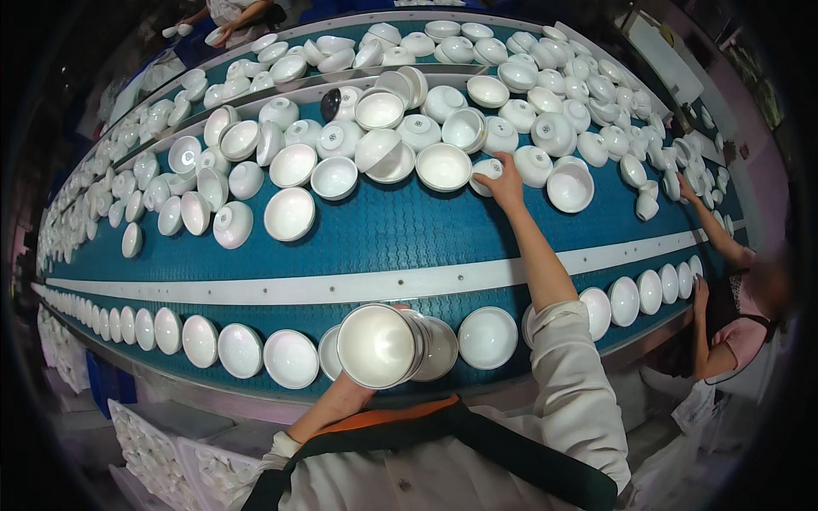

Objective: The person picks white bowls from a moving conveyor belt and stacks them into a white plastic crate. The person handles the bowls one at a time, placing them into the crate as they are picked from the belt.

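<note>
A stack of white bowls [376, 345] rests in my left hand [353, 387], held over the near belt, with its top bowl facing up. Most of that hand's fingers are hidden under the stack. Farther out, my right hand [505, 181] reaches over the wide blue belt [402, 243]. Its thumb and fingers close around an upturned small white bowl [487, 172] that has a dark mark on its base. Just left of it sits an upright white bowl [444, 167], and another upturned bowl [533, 166] lies to the right.
A row of upright bowls [291, 359] lines the near belt, behind a white divider rail [300, 292]. Many loose bowls [339, 139] crowd the wide belt. One co-worker's hand [687, 190] reaches in at right; another person [239, 19] handles bowls across the belts. Filled crates [182, 457] stand lower left.
</note>
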Action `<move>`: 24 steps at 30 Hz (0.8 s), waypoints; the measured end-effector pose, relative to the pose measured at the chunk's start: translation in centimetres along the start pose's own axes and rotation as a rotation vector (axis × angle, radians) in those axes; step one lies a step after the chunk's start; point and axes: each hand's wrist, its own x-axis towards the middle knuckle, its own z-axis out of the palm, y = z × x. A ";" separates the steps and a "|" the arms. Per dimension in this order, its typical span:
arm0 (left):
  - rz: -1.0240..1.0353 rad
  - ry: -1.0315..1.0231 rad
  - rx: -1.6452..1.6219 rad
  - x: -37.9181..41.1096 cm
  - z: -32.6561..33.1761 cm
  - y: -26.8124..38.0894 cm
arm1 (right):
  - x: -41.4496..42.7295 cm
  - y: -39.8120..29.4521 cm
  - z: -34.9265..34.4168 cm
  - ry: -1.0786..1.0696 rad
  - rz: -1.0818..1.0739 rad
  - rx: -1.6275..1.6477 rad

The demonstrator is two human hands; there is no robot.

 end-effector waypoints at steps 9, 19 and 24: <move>-0.007 -0.023 0.087 -3.8 3.1 -2.4 | -10.5 -5.7 -12.1 -0.640 0.292 1.559; 0.320 0.066 -0.161 -5.8 4.8 -7.6 | -16.2 -27.5 -19.8 -1.237 -0.594 0.805; 0.268 0.312 -0.182 -13.4 11.2 -6.4 | -20.1 -32.2 -21.3 -1.525 -1.041 0.328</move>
